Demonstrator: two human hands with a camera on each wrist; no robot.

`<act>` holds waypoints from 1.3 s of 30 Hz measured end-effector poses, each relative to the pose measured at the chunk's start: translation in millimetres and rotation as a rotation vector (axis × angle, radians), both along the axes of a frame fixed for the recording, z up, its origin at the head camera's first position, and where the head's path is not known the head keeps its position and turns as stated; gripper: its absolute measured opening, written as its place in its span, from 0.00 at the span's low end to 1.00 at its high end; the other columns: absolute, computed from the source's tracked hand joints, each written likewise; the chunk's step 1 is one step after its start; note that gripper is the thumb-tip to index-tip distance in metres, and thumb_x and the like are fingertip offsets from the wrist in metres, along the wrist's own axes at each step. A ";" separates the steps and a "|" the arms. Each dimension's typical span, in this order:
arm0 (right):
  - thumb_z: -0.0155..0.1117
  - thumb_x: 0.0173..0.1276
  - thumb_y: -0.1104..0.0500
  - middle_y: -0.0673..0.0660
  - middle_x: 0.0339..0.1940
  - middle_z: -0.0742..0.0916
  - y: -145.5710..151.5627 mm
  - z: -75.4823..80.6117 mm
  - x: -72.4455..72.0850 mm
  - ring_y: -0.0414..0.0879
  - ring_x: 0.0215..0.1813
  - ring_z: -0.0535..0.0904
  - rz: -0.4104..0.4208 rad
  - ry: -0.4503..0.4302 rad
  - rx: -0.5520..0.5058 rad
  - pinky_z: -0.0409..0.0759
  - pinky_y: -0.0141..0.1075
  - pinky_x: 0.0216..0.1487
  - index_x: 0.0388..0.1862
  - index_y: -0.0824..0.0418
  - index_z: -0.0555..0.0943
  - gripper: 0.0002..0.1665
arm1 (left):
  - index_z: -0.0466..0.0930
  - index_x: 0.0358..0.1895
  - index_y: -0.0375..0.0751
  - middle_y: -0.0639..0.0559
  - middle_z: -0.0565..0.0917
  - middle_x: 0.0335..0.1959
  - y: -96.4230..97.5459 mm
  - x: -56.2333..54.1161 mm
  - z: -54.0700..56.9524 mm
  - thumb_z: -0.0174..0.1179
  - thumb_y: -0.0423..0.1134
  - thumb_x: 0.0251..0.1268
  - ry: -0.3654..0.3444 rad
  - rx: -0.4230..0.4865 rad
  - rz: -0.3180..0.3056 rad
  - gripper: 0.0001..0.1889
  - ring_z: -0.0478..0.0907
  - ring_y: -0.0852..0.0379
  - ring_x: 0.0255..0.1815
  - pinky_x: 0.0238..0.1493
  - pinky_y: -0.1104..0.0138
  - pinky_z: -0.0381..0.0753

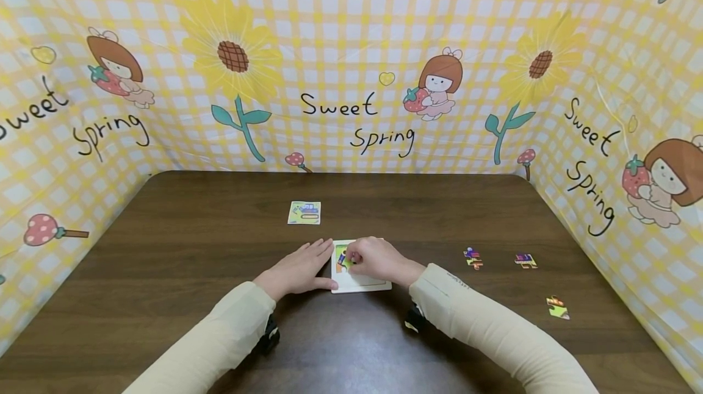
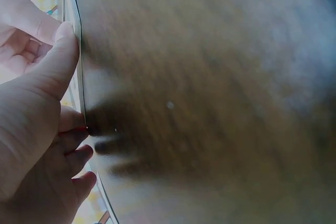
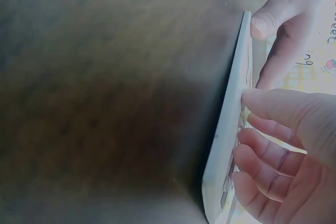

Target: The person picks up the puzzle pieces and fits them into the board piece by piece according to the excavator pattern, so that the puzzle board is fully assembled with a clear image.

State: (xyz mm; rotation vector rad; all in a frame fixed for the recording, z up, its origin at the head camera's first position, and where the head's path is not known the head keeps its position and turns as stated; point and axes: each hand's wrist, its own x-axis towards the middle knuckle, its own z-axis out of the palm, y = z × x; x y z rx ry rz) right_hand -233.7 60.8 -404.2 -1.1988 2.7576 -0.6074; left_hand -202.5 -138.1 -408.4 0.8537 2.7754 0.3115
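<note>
A white-bordered jigsaw puzzle board (image 1: 359, 288) lies flat on the table in the head view, with colourful puzzle pieces (image 1: 340, 261) showing in its left part. My left hand (image 1: 298, 269) rests along the board's left edge, fingers extended and thumb at the near-left corner. Over the board's upper middle, my right hand (image 1: 379, 258) has its fingers curled, and thumb and index seem to pinch a puzzle piece against the surface. That piece is mostly hidden by the hand. In the right wrist view, the fingertips (image 3: 242, 156) touch the top of the board's pale frame (image 3: 223, 145).
Three loose puzzle pieces lie apart on the right: one purple and orange (image 1: 473, 258), one purple and yellow (image 1: 525, 260), one orange and green (image 1: 558, 307). A small picture card (image 1: 304, 213) lies behind the left hand. Patterned cloth (image 1: 351, 64) encloses the brown table (image 1: 209, 211).
</note>
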 end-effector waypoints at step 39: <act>0.66 0.59 0.64 0.53 0.31 0.80 210.8 8.4 -2.3 0.43 0.29 0.73 -0.360 -0.163 -0.123 0.74 0.37 0.31 0.47 0.70 0.78 0.18 | 0.54 0.69 0.29 0.39 0.55 0.70 2.1 0.8 0.8 0.54 0.59 0.61 -0.016 -0.037 0.021 0.43 0.48 0.45 0.70 0.67 0.54 0.49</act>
